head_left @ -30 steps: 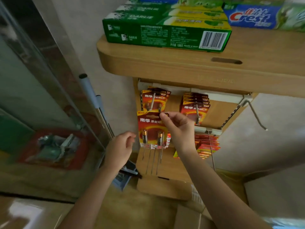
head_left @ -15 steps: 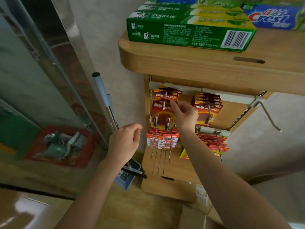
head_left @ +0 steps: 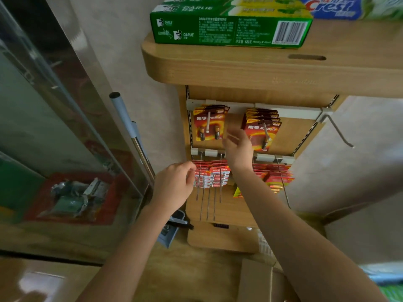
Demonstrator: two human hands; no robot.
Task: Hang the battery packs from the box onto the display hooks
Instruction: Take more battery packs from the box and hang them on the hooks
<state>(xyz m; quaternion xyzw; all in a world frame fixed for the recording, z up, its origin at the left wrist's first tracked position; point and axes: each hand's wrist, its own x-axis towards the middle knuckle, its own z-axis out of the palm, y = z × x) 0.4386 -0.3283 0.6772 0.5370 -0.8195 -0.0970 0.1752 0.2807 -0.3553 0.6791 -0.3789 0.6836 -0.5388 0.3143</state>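
A red and orange battery pack hangs at the front of a stack on the upper left display hook. A second stack of battery packs hangs on the upper right hook. My right hand hovers between the two stacks, fingers loose, holding nothing. My left hand is lower, loosely curled and empty, in front of the lower row of smaller red packs. A cardboard box shows at the bottom edge.
A wooden shelf overhead carries green toothpaste boxes. A bare hook juts out at the right. Long bare hook wires hang below the lower packs. A broom handle and a glass cabinet stand to the left.
My right hand lifted the battery pack onto the upper left hook, let go, and drew back to the right. The view shifted, so the rack sits further right in frame.
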